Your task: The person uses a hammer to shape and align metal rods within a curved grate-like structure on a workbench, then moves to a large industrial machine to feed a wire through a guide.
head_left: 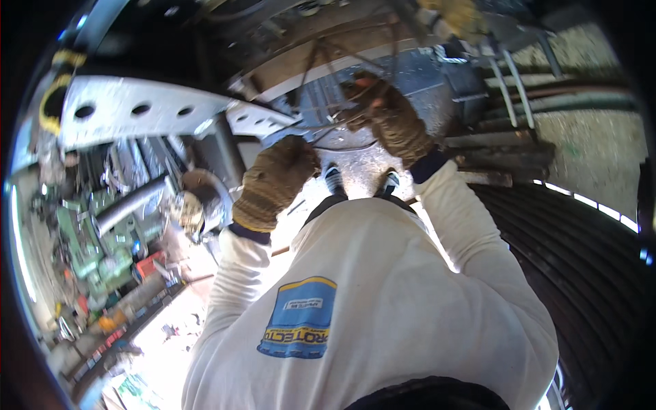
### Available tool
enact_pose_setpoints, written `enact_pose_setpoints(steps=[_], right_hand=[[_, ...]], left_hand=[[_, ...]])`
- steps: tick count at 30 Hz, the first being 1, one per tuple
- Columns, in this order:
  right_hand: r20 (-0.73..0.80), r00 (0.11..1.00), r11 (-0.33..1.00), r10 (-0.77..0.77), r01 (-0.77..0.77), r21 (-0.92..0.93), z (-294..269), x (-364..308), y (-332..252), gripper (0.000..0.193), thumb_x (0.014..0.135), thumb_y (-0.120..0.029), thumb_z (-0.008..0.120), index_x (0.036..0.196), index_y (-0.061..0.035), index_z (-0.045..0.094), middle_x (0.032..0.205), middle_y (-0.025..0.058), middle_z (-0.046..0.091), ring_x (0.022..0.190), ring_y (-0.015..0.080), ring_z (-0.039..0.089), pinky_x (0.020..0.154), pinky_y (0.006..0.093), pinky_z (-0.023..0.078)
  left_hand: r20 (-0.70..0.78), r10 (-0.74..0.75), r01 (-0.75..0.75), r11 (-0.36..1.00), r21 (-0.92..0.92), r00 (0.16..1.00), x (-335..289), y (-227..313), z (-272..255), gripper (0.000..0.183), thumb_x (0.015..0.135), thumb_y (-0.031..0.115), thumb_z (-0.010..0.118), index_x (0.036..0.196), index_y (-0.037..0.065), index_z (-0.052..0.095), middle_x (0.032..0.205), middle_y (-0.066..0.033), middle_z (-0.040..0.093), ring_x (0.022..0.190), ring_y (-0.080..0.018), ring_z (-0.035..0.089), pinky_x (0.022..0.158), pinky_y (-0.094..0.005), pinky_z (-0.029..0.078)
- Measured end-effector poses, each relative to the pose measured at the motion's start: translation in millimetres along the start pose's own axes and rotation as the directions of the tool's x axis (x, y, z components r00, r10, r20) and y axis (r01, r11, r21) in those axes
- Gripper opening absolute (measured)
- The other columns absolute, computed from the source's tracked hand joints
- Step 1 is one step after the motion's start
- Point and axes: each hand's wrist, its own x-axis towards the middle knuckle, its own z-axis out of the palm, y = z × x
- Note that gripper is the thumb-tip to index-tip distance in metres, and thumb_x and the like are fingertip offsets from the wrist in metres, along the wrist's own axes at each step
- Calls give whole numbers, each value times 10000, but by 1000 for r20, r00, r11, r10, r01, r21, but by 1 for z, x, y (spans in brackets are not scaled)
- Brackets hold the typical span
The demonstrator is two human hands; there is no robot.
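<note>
Brown knitted work gloves cover both my hands. My left hand (279, 179) is closed below the end of a pale steel beam with round holes (164, 111). What lies inside its fingers is hidden. Farther forward and to the right, my right hand (396, 126) has its fingers curled at a frame of thin, dark metal rods (316, 127), apparently around one of them. Some rods rise from there toward a brown beam. A small orange-red patch shows near the right fingertips, too blurred to name.
Left of me stands a green machine (96, 246) amid metal parts and tools. A round steel post (229, 149) rises beside my left hand. Pipes and bars (499, 154) are stacked at right, above a dark ribbed surface (581, 246). Another brown glove (459, 19) appears at the top.
</note>
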Motion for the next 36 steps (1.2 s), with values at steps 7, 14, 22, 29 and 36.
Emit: enact_pose_setpoints(steps=[7, 14, 22, 29, 36], right_hand=[[9, 994, 988, 113, -111, -111, -1, -2, -11, 656, 837, -355, 744, 1335, -34, 463, 1237, 134, 610, 880, 221, 672, 729, 385, 535], [1, 990, 977, 144, -142, -159, 9, -1, -17, 747, 821, -453, 739, 1374, -62, 424, 1153, 58, 617, 908, 166, 626, 751, 356, 491], [1, 986, 956, 168, -163, -243, 7, 0, -14, 716, 876, -503, 661, 1397, -69, 432, 1134, 16, 611, 922, 126, 582, 799, 328, 469], [-53, 990, 970, 133, -141, -197, 22, -3, -17, 591, 925, -410, 636, 1371, -60, 470, 1092, 4, 621, 924, 125, 573, 802, 313, 464], [-143, 971, 961, 191, -214, -177, 28, -4, -23, 558, 917, -402, 651, 1321, -40, 522, 1043, -3, 618, 845, 99, 533, 753, 268, 448]], left_hand=[[-159, 68, -19, 958, 286, 985, -76, -5, -4, 210, 924, 84, 584, 1118, 3, 589, 823, -65, 654, 713, -134, 634, 636, -281, 521], [-503, -436, 102, 821, -561, 746, -218, 49, -73, 429, 835, 164, 689, 1187, -20, 530, 857, -82, 629, 581, -108, 568, 405, -209, 464], [-956, 93, -234, 972, 26, 279, -288, -21, -134, 291, 925, 87, 602, 1208, 23, 579, 1036, -114, 650, 837, -167, 636, 618, -261, 517], [-887, 162, 807, 369, 461, 432, -240, -124, -115, 261, 895, 267, 554, 1066, 87, 637, 973, -141, 655, 889, -344, 641, 741, -447, 528], [-893, 67, 783, 456, 423, 444, -235, -163, -107, 259, 905, 281, 571, 1056, 86, 652, 981, -161, 631, 923, -363, 606, 790, -462, 493]])
